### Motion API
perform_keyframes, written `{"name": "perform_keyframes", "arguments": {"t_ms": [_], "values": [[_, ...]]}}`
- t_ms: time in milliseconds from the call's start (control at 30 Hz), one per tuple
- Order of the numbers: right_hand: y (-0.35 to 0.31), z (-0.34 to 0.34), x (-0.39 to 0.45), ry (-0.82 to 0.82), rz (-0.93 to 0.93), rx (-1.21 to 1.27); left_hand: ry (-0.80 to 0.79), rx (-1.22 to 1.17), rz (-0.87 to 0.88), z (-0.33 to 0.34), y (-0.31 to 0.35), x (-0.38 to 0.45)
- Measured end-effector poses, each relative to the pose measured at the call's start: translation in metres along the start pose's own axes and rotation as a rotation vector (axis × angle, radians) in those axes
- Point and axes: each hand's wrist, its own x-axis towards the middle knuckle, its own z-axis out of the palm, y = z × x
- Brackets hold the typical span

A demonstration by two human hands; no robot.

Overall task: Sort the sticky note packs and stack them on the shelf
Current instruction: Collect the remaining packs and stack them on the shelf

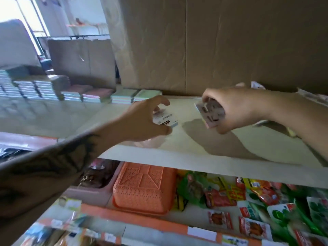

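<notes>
A: Our left hand (142, 119) reaches over the white laminate shelf board (204, 153), fingers and thumb curled round a flat white-labelled sticky note pack (166, 119) with "NOTE" printed on a dark patch. We cannot tell whether the pack touches the board.

B: And our right hand (236, 109) pinches a second, pinkish plastic-wrapped sticky note pack (210, 113), tilted on edge just above the shelf.

A: The two packs are near each other, not touching. At the back left we see low stacks of pastel green and pink sticky note packs (113, 96) lined along the brown cardboard sheet (204, 45).

B: Below the shelf sit an upturned orange perforated plastic basket (142, 187) and red and green snack packets (257, 206).
</notes>
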Motion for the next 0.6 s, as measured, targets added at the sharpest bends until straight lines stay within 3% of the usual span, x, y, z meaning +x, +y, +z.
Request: {"name": "perform_keyframes", "arguments": {"t_ms": [233,600], "values": [[-0.106,-0.003,0.047,0.048,-0.08,0.083,0.041,0.035,-0.042,-0.057,-0.08,-0.044],[-0.301,0.002,0.171,0.033,-0.092,0.083,-0.003,-0.025,-0.048,-0.159,-0.293,-0.088]]}}
